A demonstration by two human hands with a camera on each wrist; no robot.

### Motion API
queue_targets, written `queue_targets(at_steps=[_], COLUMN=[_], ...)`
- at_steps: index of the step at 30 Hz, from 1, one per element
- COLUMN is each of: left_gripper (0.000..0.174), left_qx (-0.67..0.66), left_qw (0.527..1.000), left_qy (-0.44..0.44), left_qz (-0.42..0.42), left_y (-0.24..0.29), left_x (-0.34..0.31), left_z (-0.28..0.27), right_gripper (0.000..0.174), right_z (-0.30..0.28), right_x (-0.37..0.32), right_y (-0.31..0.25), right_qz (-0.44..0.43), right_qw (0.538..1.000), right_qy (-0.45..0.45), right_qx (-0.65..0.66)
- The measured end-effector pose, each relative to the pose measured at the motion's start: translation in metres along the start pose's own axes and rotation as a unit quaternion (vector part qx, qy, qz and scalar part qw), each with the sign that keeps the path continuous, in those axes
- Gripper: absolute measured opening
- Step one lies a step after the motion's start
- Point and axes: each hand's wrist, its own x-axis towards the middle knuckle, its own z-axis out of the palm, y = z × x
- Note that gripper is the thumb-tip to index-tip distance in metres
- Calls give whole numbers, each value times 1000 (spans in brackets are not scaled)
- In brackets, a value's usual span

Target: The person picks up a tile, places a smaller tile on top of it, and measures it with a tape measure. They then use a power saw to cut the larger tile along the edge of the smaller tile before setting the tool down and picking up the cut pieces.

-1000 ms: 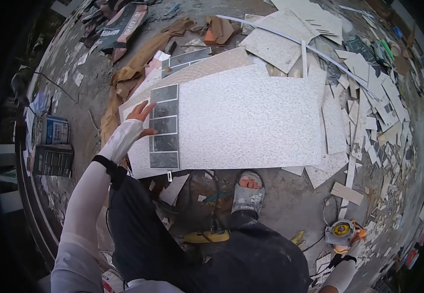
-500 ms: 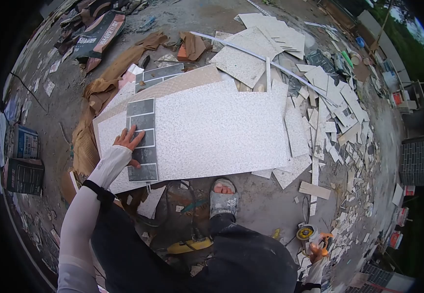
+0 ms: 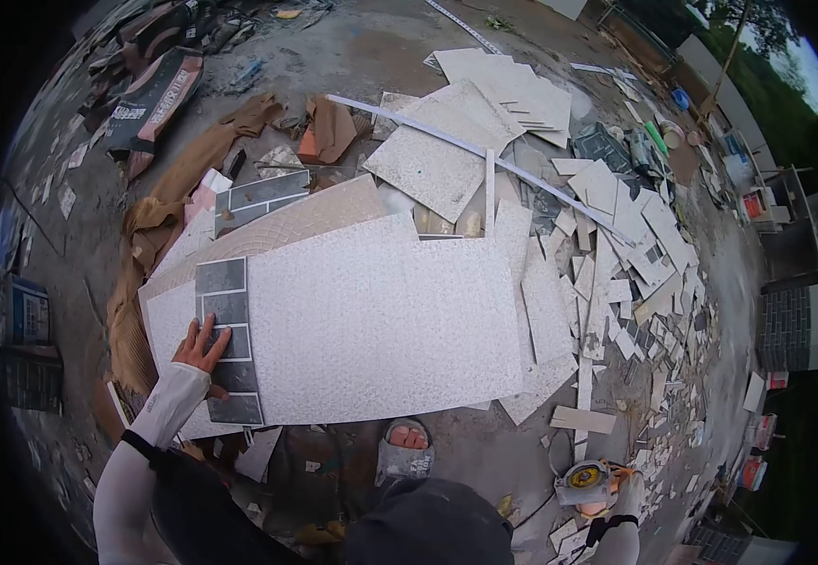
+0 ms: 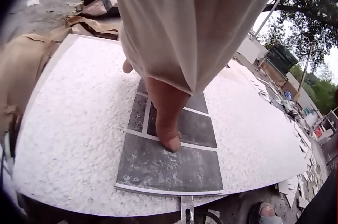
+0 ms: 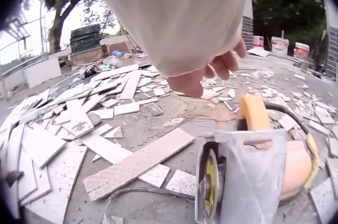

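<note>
While the left hand point(image 3: 200, 350) presses the dark tile strip point(image 3: 224, 275) with spread fingers on the white slab point(image 3: 380, 330), the right hand point(image 5: 222, 67), relaxed and holding nothing, hangs near the power saw point(image 5: 251, 176). Should that pressing slacken, the strip could slide; straying too near the blade point(image 5: 212, 186) could mean a cut. Broken tiles point(image 5: 42, 142) litter the ground around, liable to snag the cord point(image 5: 312, 150); a sandalled foot point(image 3: 405, 444) stands by the slab.

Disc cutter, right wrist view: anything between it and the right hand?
Nothing visible. Only a gap shows between the right hand and the disc cutter; its orange handle is uncovered. Tile offcuts lie beside it, not between.
</note>
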Motion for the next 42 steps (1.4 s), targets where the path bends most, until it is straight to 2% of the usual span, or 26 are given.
queue_targets(at_steps=[1, 2, 4, 5, 6, 8, 10, 14, 16, 17, 19, 21, 22, 24, 25, 26, 27, 28, 29, 30, 31, 33, 34, 35, 38, 42], left_gripper=[137, 137, 133, 131, 130, 128, 126, 123, 122, 121, 123, 123, 123, 124, 124, 125, 125, 126, 126, 126, 126, 127, 128, 129, 129, 129], left_qx=[0, 1, -10, -9, -10, -8, -10, -6, -8, -14, -11, -15, -14, -16, -19, -28, -29, -26, -30, -30, -25, -28, -31, -28, -34, -35], left_qw=[1000, 1000, 1000, 1000, 1000, 1000, 998, 998, 999, 998, 997, 997, 997, 997, 997, 999, 999, 999, 999, 999, 999, 999, 998, 999, 998, 998], left_qy=[-2, -1, -8, -7, -5, 2, 30, 34, 34, 43, 49, 52, 51, 46, 41, 25, 19, 12, 9, 10, 14, 15, 17, 6, 14, 11], left_qz=[4, 7, 1, 16, 29, 19, 49, 47, 40, 53, 61, 51, 54, 56, 55, 38, 35, 36, 36, 36, 46, 43, 47, 41, 44, 45], left_y=[0, -2, -1, -2, -2, 1, 2, 3, 1, 0, 0, 2, 4, 2, 2, 4, 4, 3, 5, 3, 2, 0, 2, 3, 3, 1], left_x=[0, 1, -3, -4, -5, -8, -9, -10, -9, -9, -10, -12, -13, -9, -12, -10, -9, -9, -10, -9, -8, -7, -9, -8, -9, -7], left_z=[2, 0, -6, -7, -7, -12, -14, -16, -18, -15, -13, -17, -19, -21, -19, -18, -17, -16, -15, -17, -16, -16, -16, -19, -16, -15], right_gripper=[36, 38, 37, 40, 38, 44, 48, 43, 37, 30, 18, 22, 29, 39, 44, 49, 54, 49, 44, 43, 43, 44, 42, 37, 16, 7], right_z=[-12, -12, 13, 23, 47, 88, 132, 184, 212, 214, 211, 211, 195, 138, 121, 79, 57, 26, 15, 8, 6, 1, 14, 21, 55, 79], right_x=[-12, -16, 11, -6, -2, -17, -4, 9, 34, 24, 13, 34, 41, 33, 81, 17, 13, -43, -36, -51, -89, -132, -112, -109, -88, -75], right_y=[-53, -113, -239, -333, -409, -545, -644, -744, -769, -774, -777, -785, -789, -789, -787, -776, -771, -758, -747, -730, -701, -666, -642, -624, -579, -566], right_qz=[-125, -244, -449, -468, -588, -666, -739, -730, -703, -669, -626, -597, -554, -528, -532, -609, -626, -609, -662, -600, -677, -666, -698, -704, -743, -747], right_qw=[967, 869, 825, 847, 773, 718, 629, 653, 677, 712, 722, 727, 784, 816, 842, 748, 734, 776, 742, 800, 726, 714, 675, 653, 617, 630], right_qy=[114, 223, 286, 206, 210, 166, 202, 191, 185, 149, 177, 210, 179, 163, 88, 231, 248, 146, 96, -2, 75, -135, -167, -176, -192, -158], right_qx=[-192, -368, -189, -148, -114, -115, -131, -73, -116, -152, -237, -264, -215, -168, 7, -130, -87, -75, -49, 8, -92, -169, -171, -217, -176, -140])
